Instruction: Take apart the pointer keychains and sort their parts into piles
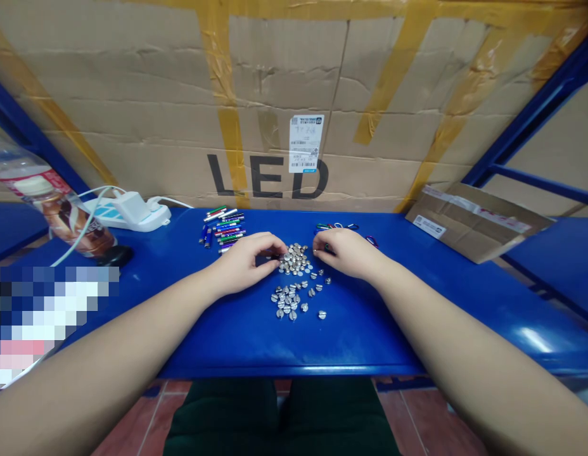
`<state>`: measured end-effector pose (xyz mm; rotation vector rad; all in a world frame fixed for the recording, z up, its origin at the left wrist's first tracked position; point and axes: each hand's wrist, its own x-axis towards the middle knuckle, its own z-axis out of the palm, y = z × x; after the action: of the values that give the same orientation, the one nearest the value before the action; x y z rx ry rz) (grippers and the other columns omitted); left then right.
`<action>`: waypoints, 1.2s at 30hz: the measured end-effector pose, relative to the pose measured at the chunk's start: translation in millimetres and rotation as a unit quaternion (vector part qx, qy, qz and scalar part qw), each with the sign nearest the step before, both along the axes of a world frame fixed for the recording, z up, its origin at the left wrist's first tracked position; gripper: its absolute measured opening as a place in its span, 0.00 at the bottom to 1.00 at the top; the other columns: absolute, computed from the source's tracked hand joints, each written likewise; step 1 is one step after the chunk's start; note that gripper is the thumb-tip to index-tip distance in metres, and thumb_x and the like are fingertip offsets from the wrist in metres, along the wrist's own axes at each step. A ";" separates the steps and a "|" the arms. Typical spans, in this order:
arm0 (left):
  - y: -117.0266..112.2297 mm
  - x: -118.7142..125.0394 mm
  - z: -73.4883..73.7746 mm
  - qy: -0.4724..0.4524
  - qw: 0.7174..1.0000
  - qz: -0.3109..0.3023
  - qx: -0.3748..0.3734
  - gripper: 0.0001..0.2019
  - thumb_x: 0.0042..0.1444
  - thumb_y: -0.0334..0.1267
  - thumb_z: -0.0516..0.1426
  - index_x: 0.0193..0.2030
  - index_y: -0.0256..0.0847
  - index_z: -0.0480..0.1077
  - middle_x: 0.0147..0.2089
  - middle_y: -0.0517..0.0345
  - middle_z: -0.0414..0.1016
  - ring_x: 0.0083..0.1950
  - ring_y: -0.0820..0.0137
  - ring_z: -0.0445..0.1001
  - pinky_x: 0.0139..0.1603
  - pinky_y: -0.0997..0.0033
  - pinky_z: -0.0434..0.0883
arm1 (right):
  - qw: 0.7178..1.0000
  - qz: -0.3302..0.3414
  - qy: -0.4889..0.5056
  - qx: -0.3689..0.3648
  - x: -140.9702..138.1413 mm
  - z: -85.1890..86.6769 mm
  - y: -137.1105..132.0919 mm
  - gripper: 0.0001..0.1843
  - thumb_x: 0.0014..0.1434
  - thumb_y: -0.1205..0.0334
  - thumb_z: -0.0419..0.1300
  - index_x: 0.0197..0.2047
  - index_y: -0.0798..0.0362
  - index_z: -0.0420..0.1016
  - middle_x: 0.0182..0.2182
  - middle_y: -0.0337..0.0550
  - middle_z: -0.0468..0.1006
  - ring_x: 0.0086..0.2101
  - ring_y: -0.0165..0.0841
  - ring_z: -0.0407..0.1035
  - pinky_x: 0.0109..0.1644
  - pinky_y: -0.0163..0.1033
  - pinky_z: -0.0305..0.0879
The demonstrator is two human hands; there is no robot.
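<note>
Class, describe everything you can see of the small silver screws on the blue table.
The small silver screws lie loose in two rough heaps on the blue table. They look like shiny metal, with round slotted heads, some tipped on their sides. The left hand reaches the farther heap's edge; the right hand sits just beside it.

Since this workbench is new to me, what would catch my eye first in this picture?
The big black LED lettering on the cardboard wall behind the blue bench stands out first. At the bench's centre lie small silver slotted screws, with the left hand and right hand at their far edge, near colourful slim metal tubes.
</note>
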<state>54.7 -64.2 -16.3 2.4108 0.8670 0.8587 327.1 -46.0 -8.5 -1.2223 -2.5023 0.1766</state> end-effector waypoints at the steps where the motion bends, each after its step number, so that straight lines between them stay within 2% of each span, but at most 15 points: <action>1: -0.1 0.2 -0.2 0.001 1.000 0.001 -0.001 0.07 0.63 0.33 0.59 0.47 0.42 0.74 0.48 0.54 0.79 0.50 0.65 0.79 0.55 0.59 0.79 | 0.998 0.007 0.058 -0.011 -1.3 1.5 -3.3 0.02 0.63 0.67 0.63 0.38 0.53 0.78 0.34 0.43 0.83 0.35 0.36 0.75 0.41 0.41 0.68; 4: -0.9 1.3 -0.1 0.001 1.000 -0.002 -0.006 0.08 0.62 0.34 0.60 0.48 0.42 0.75 0.48 0.54 0.79 0.49 0.65 0.80 0.55 0.60 0.79 | 0.974 0.066 0.216 -0.031 -8.7 4.7 -14.3 0.04 0.64 0.62 0.64 0.37 0.52 0.78 0.33 0.40 0.83 0.33 0.33 0.76 0.39 0.38 0.70; 7: -2.1 2.5 0.9 0.001 1.000 -0.009 -0.007 0.08 0.63 0.35 0.61 0.48 0.42 0.75 0.48 0.54 0.80 0.49 0.66 0.80 0.52 0.62 0.80 | 0.956 0.131 0.262 0.001 -17.0 4.4 -21.1 0.05 0.62 0.63 0.66 0.34 0.52 0.78 0.32 0.42 0.84 0.34 0.34 0.78 0.41 0.39 0.71; 13: -3.0 3.8 1.1 0.010 1.000 -0.008 0.008 0.09 0.63 0.36 0.62 0.49 0.42 0.75 0.47 0.55 0.80 0.47 0.66 0.80 0.50 0.64 0.79 | 0.955 0.173 0.231 0.060 -21.3 2.1 -21.5 0.05 0.63 0.66 0.65 0.34 0.52 0.79 0.33 0.43 0.84 0.34 0.34 0.78 0.41 0.39 0.71; 19: -2.4 3.7 0.6 0.016 1.000 -0.010 0.011 0.10 0.63 0.36 0.62 0.51 0.42 0.75 0.47 0.55 0.80 0.47 0.66 0.80 0.49 0.64 0.78 | 0.960 0.178 0.190 0.106 -20.0 2.7 -21.1 0.05 0.65 0.67 0.64 0.35 0.53 0.79 0.33 0.44 0.83 0.34 0.34 0.77 0.41 0.39 0.71; 36: -1.6 4.1 0.2 -0.001 1.000 -0.023 0.010 0.07 0.63 0.35 0.61 0.48 0.42 0.74 0.46 0.55 0.80 0.48 0.65 0.79 0.51 0.63 0.78 | 0.957 0.205 0.176 0.103 -19.9 5.7 -22.6 0.03 0.66 0.67 0.64 0.40 0.53 0.81 0.37 0.44 0.83 0.38 0.34 0.77 0.44 0.39 0.72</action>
<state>58.8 -65.7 -16.1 2.4370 0.8013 0.8573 307.2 -68.6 -2.8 -0.5250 -2.3503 0.2071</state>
